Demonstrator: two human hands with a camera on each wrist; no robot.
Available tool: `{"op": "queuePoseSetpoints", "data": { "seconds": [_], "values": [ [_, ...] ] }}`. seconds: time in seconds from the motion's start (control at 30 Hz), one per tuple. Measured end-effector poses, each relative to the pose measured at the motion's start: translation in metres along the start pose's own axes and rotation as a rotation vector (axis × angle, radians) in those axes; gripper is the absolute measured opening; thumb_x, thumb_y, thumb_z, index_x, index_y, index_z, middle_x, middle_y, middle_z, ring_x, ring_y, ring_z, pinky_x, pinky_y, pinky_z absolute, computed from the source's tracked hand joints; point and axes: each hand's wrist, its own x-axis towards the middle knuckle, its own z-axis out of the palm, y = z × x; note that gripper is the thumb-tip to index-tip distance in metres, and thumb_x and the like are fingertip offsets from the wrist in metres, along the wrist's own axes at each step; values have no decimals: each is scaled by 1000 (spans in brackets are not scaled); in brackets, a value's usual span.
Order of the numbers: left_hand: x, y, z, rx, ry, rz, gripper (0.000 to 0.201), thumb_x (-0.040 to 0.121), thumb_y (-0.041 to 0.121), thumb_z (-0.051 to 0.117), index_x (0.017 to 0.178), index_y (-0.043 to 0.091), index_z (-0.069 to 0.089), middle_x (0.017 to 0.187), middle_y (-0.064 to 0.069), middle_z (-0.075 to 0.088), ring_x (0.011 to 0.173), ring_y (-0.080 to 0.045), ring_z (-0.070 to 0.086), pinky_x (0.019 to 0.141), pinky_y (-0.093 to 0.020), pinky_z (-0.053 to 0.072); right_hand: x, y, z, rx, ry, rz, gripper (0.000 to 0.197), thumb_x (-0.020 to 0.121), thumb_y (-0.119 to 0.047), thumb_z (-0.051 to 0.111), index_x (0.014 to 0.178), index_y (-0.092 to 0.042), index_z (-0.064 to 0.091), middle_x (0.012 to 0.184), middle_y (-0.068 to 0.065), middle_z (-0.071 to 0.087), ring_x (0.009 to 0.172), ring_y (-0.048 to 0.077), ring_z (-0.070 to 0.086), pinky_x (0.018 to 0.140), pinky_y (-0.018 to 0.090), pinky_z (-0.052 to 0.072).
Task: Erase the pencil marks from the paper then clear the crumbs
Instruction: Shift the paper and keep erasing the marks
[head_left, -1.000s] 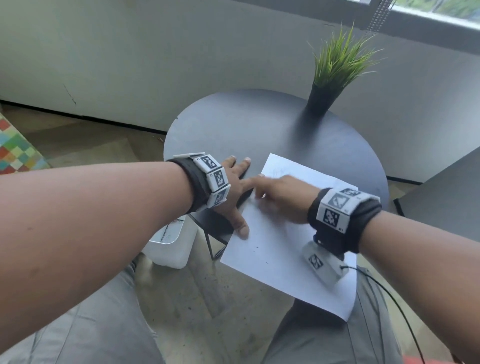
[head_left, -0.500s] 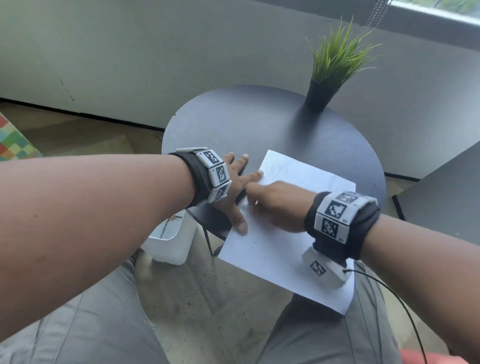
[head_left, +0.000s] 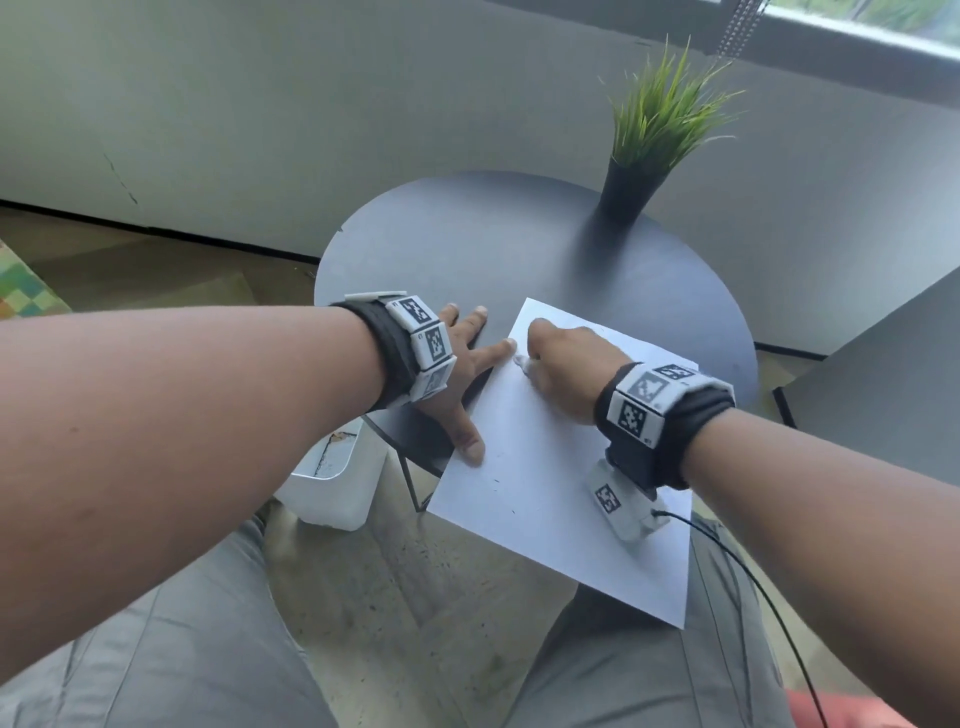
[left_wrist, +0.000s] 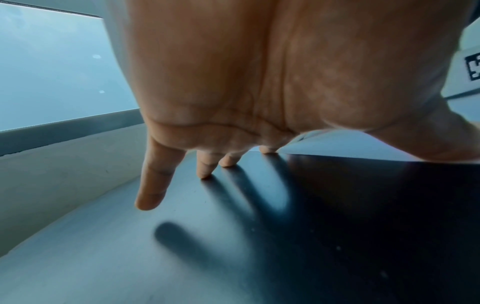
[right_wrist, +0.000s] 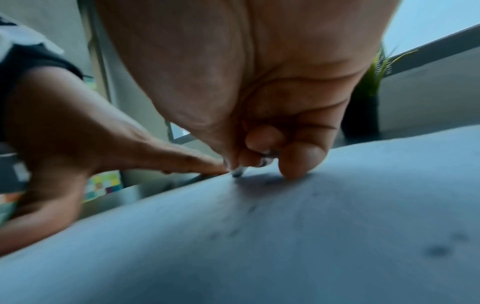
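A white sheet of paper (head_left: 545, 488) lies on the round dark table (head_left: 493, 249), its near half hanging over the table's front edge. My left hand (head_left: 467, 374) lies flat with spread fingers on the table, thumb and index finger pressing the paper's left edge. My right hand (head_left: 561, 364) is curled over the sheet's far left corner and pinches a small white eraser (right_wrist: 240, 170), tip down on the paper (right_wrist: 285, 236). Small dark crumbs (head_left: 496, 480) dot the sheet near my left thumb.
A potted green plant (head_left: 649, 150) stands at the table's far right. A white bin (head_left: 332, 483) sits on the floor under the table's left edge. A grey surface (head_left: 893, 384) stands to the right. My knees are below the paper.
My right hand has slid with the eraser toward the paper's far left corner. The left hand has stayed pressing the sheet.
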Motion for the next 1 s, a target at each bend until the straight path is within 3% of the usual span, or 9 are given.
{"op": "queuePoseSetpoints", "data": {
  "seconds": [0.13,0.27,0.33,0.43,0.57,0.63,0.73,0.87,1.0],
  "values": [
    [-1,0,-1,-38,-20,3,141,48,91,65,152,42,-17,163,-10,-21,150,-39,-11,113,-66,12,-18,-17,12,25,-132,-323,17,96,-27,45,112,-19,48,99,9,63,83,29,54,74,37,48],
    [2,-1,1,-21,-1,2,143,44,95,61,151,43,-18,163,-10,-19,150,-39,-7,111,-67,14,-3,12,-2,-26,-23,-88,27,98,-42,40,105,-17,45,95,10,63,83,31,56,75,39,50],
    [2,0,1,-12,0,-7,144,44,95,61,151,42,-18,163,-10,-18,150,-39,-6,111,-68,15,-10,4,0,-76,-58,-160,23,100,-37,39,109,-16,42,90,8,58,80,29,52,72,38,47],
    [1,2,-1,2,-2,-13,145,42,96,61,152,42,-17,163,-11,-18,150,-40,-6,111,-68,14,-26,-11,7,-73,-217,-361,17,98,-27,44,111,-16,49,91,4,58,79,24,49,71,35,45],
    [-1,3,-2,17,6,-16,144,43,96,60,152,41,-17,163,-10,-15,149,-40,-1,109,-67,19,-7,17,-2,-34,-31,-79,29,98,-46,41,103,-17,47,96,9,63,83,30,54,69,34,42],
    [-2,3,-5,32,-3,-18,145,43,97,60,152,41,-17,163,-10,-15,149,-40,1,108,-67,21,-13,11,2,-97,-14,-156,26,100,-41,39,103,-16,41,89,10,59,79,30,53,65,34,40],
    [-4,3,-9,58,-29,-20,145,42,97,59,151,42,-17,164,-9,-16,150,-38,3,107,-66,23,-26,-4,9,-77,-135,-353,22,100,-38,43,99,-17,44,82,3,58,78,26,53,65,34,42],
    [-5,4,-16,90,-26,0,143,44,95,61,154,39,-10,164,-6,-6,147,-35,16,104,-61,30,-8,22,0,60,-60,-73,29,95,-51,45,99,-24,49,93,4,64,84,26,56,80,38,50],
    [-10,13,-22,62,-27,51,139,55,85,69,157,27,-6,165,3,-9,150,-28,10,112,-54,25,-4,24,8,73,-53,-24,26,96,-49,46,99,-23,49,96,4,64,85,26,56,77,36,48]
  ]
}}
